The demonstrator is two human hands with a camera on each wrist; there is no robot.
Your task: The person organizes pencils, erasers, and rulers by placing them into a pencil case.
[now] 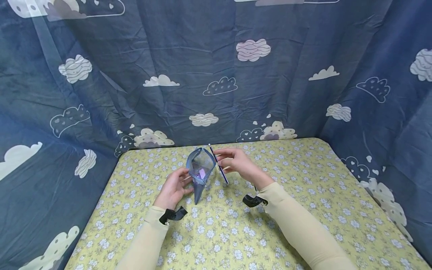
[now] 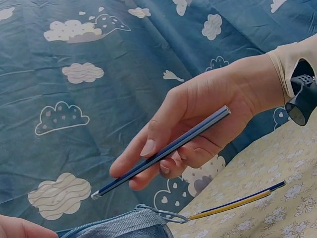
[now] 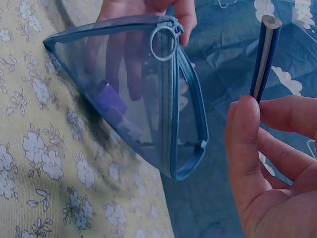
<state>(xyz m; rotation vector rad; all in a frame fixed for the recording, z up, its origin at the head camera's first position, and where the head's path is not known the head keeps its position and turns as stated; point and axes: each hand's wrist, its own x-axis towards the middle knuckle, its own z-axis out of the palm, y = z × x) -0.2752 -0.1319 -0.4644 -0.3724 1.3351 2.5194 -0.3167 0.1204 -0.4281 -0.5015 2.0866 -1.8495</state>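
My left hand (image 1: 173, 189) holds a see-through zip pouch (image 1: 206, 176) with blue edging by its left side. The pouch stands tilted up with its zipped mouth gaping, and a zipper ring (image 3: 163, 43) hangs at one end. Inside lies a small purple item (image 3: 110, 99) beside something pale; their kind is unclear. Just right of the mouth, my right hand (image 1: 237, 164) pinches a dark blue striped pencil (image 2: 163, 153) between thumb and fingers. The pencil is slanted and apart from the pouch. Its unsharpened end (image 3: 271, 22) shows in the right wrist view.
A yellow pencil (image 2: 233, 206) and a dark blue one (image 2: 278, 186) lie side by side on the flowered yellow cloth (image 1: 216, 232). Blue cloud-patterned curtains (image 1: 202, 56) hang behind the table and along both sides.
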